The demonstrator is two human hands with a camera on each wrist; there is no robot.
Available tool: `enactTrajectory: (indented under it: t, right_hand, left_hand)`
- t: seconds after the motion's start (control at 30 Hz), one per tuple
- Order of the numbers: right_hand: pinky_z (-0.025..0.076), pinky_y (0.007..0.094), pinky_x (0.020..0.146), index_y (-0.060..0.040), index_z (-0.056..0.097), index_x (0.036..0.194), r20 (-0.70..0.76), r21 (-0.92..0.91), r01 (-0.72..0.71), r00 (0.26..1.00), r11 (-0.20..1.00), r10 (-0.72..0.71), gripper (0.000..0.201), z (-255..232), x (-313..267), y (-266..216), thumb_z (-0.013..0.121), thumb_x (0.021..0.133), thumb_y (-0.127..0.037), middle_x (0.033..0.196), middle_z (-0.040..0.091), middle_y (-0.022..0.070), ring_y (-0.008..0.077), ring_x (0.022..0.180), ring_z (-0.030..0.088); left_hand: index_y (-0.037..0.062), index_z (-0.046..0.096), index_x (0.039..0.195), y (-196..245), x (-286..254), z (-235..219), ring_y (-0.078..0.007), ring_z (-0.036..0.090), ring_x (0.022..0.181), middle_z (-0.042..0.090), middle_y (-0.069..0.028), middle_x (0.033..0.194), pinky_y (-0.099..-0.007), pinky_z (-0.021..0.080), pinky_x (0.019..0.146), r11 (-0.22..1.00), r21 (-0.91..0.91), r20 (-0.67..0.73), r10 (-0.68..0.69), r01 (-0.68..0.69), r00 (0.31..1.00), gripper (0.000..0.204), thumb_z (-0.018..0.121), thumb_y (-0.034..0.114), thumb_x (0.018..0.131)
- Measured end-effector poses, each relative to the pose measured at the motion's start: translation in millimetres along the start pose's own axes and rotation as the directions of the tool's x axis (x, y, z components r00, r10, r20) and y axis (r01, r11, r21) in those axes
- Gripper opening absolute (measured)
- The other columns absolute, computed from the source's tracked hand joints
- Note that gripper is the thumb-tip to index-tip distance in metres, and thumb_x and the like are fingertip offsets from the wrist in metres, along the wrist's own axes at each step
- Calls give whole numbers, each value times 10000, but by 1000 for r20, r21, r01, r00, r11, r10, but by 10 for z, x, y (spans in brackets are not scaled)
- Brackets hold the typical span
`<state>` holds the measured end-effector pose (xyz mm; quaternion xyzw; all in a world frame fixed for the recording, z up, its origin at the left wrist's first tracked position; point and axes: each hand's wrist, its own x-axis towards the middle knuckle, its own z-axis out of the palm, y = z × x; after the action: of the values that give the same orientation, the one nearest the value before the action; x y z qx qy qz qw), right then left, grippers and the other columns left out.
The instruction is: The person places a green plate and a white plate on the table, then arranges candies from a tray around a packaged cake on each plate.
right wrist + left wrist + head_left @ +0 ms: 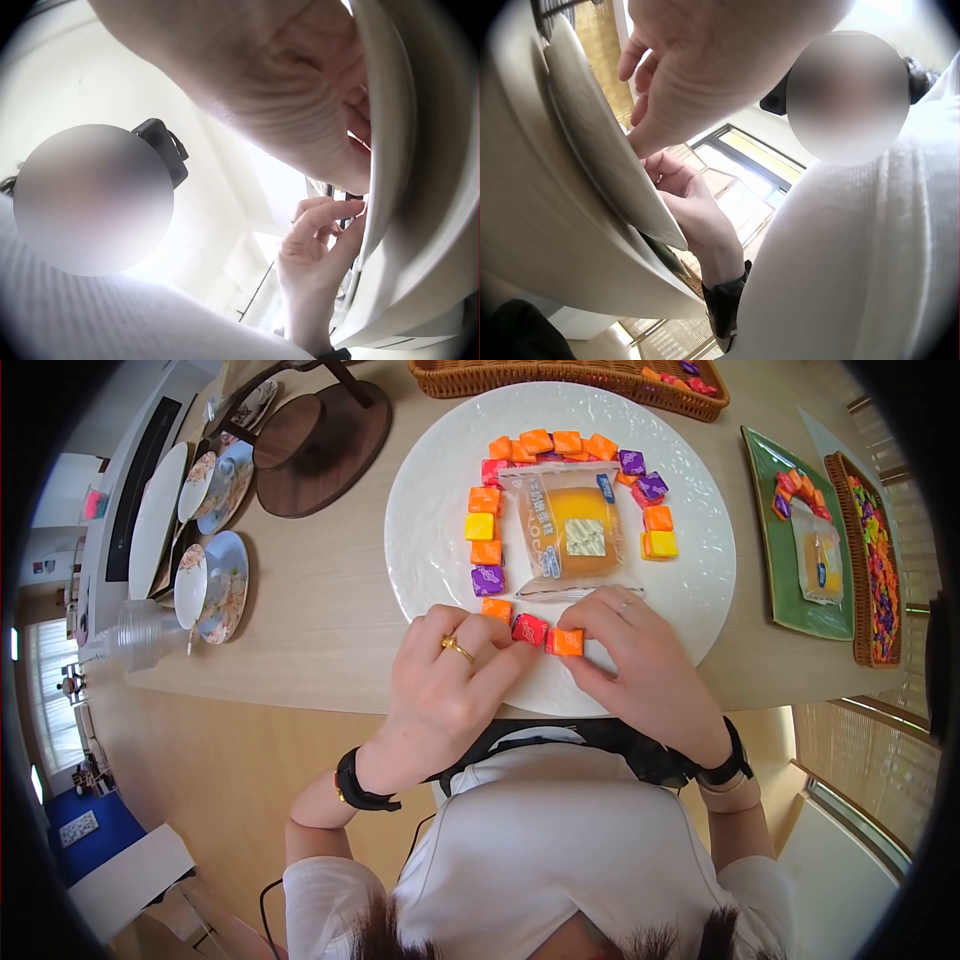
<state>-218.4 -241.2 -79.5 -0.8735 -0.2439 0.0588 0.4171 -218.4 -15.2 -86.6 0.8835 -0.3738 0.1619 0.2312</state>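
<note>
On the white plate (430, 510), wrapped candies curve around a packaged cake (575, 525). The left hand (445, 675), wearing a ring, holds a red candy (529, 628) between thumb and finger at the plate's near side, beside an orange candy (496, 609) partly covered by its fingers. Thumb and forefinger of the right hand (640, 665) pinch another orange candy (567, 643) just right of the red one. Both wrist views show the left hand (705, 67) (311, 251) and right hand (701, 217) (262, 82) bent over the plate rim; the candies are hidden there.
A green tray (780, 570) at the right bears candies and another packaged cake, beside a candy-filled basket (890, 640). A wicker basket (470, 378) lies beyond the plate. At the left are a dark wooden stand (345, 470), floral dishes (238, 560) and clear plastic cups (150, 635).
</note>
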Motion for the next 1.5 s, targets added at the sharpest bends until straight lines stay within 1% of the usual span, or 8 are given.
enactTrajectory:
  t: [0.17,0.7,0.8,0.97,1.07,1.17,1.23,1.5]
  right_hand:
    - [501,413,846,-32,567,1061,-88,-118,14,996,993,-25,239,70,-2,-26,668,845,-42,1007,584,139,327,991,584]
    - [506,398,852,-20,575,1066,-119,-132,65,990,989,-81,272,78,-19,-42,706,830,-49,996,600,135,312,978,593]
    - [513,402,846,-19,585,1081,-105,-160,84,989,984,-102,301,0,-52,-101,726,818,-61,1023,608,135,315,965,602]
    - [533,389,842,-22,655,1107,-188,-237,90,973,967,-137,328,-544,-91,-258,766,800,-52,1077,669,147,329,997,656]
    - [522,375,832,-10,646,1111,-180,-376,194,944,906,-276,286,-790,166,-104,724,842,-65,1044,670,146,321,990,647]
    - [502,372,850,4,635,1116,-25,-399,241,961,884,-274,250,-908,565,128,670,889,-92,1071,660,140,318,997,627]
    - [493,391,885,-2,645,1116,12,-356,242,967,902,-255,246,-889,760,203,638,903,-125,1069,654,142,327,1003,616]
    - [476,414,948,-30,659,1142,175,-189,318,942,929,-287,256,-745,920,451,613,913,-135,1098,658,147,333,1050,604]
  left_hand:
    - [88,743,975,43,94,-6,-242,547,843,625,-39,941,-341,482,722,993,63,-2,-96,96,995,302,830,63,686]
    - [110,758,987,34,87,-19,-235,544,863,632,-25,940,-335,475,754,992,74,39,-108,105,993,289,827,91,706]
    - [75,717,1086,-15,59,-66,-240,546,921,609,-46,1032,-346,467,752,997,61,44,-51,48,998,352,723,100,734]
    - [46,594,1329,-172,211,-365,-280,580,1106,623,-117,1218,-363,509,866,862,-384,36,-346,332,938,454,698,119,892]
    - [36,535,1392,-519,449,-403,-275,560,1236,597,-152,1307,-369,499,970,823,-462,33,-356,330,934,474,655,116,940]
    - [26,523,1403,-844,724,-277,-268,551,1269,587,-166,1326,-361,481,1020,791,-490,104,-364,366,926,459,614,124,965]
    - [34,520,1427,-1023,867,-155,-180,530,1286,582,-112,1369,-320,446,1054,756,-420,295,-409,501,864,438,564,126,1001]
    - [53,601,1365,-1262,1177,-44,-164,583,1151,615,-99,1234,-298,467,998,674,-404,496,-407,619,767,414,597,151,964]
